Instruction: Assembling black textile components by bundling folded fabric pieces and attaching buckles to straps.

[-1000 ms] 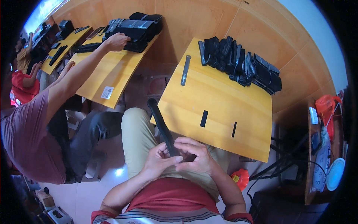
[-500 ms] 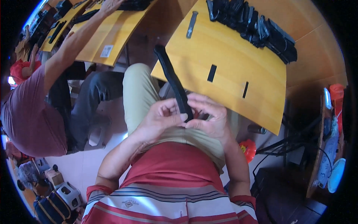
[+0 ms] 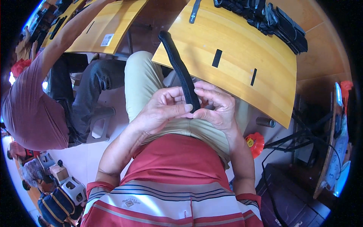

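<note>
A long, narrow black fabric strap (image 3: 177, 60) is held by its near end above my lap, its far end reaching up past the front-left corner of the yellow wooden table (image 3: 245, 41). My left hand (image 3: 162, 108) pinches the strap's near end, thumb on top and fingers curled beneath. From the other side, my right hand (image 3: 217, 104) closes on the same end with thumb and fingertips. Part of the fingertips is hidden behind the strap. On the tabletop are a short black strip (image 3: 216, 58), a thinner black strip (image 3: 253, 77) and a grey strip (image 3: 194, 12).
Bundles of black straps (image 3: 281, 26) are heaped along the table's far right. At my left sits a person in a purple shirt (image 3: 36, 109), an arm reaching over another yellow table (image 3: 124, 22). An orange-red round object (image 3: 255, 145) and black table legs (image 3: 291, 143) are right of my knees.
The view has shifted slightly, and both hands appear a little higher in it. Their grip on the strap looks much the same, with the strap's far end still pointing up-left.
</note>
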Demonstrator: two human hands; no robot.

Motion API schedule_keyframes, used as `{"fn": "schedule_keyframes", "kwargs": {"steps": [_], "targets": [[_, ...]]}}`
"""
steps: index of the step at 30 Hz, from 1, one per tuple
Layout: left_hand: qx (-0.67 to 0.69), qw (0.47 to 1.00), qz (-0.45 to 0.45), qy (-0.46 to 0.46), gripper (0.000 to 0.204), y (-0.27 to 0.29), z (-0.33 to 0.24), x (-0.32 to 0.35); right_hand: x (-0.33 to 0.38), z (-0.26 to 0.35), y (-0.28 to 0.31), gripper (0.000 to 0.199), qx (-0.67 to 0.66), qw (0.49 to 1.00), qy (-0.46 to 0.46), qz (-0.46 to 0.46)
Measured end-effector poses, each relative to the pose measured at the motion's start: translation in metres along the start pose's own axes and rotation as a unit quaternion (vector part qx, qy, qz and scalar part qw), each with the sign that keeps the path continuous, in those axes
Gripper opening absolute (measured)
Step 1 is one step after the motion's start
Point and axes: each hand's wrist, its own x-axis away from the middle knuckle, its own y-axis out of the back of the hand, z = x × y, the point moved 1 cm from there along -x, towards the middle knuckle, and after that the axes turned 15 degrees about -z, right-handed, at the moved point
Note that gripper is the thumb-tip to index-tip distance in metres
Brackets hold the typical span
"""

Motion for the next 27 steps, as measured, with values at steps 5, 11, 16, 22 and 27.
{"fn": "schedule_keyframes", "kwargs": {"steps": [5, 11, 16, 22, 27], "targets": [[-0.008, 1.000, -0.004, -0.004, 0.036, 0.001, 0.007, -0.003, 0.005, -0.001, -0.001, 0.055, -0.038, 0.999, -0.014, -0.026], [-0.008, 0.999, -0.025, -0.025, 0.032, -0.004, 0.013, -0.006, 0.015, -0.008, 0.000, 0.055, -0.070, 0.995, -0.059, -0.048], [-0.011, 0.997, -0.056, -0.056, 0.028, -0.007, 0.018, -0.006, 0.014, -0.008, -0.002, 0.053, -0.078, 0.995, -0.037, -0.041], [-0.026, 0.993, -0.069, -0.090, 0.027, -0.010, 0.022, -0.007, 0.014, -0.005, 0.000, 0.047, -0.064, 0.997, -0.031, -0.037], [-0.036, 0.988, -0.111, -0.098, 0.020, -0.010, 0.026, -0.008, 0.011, 0.008, 0.006, 0.030, -0.016, 0.998, -0.052, -0.020]]}}
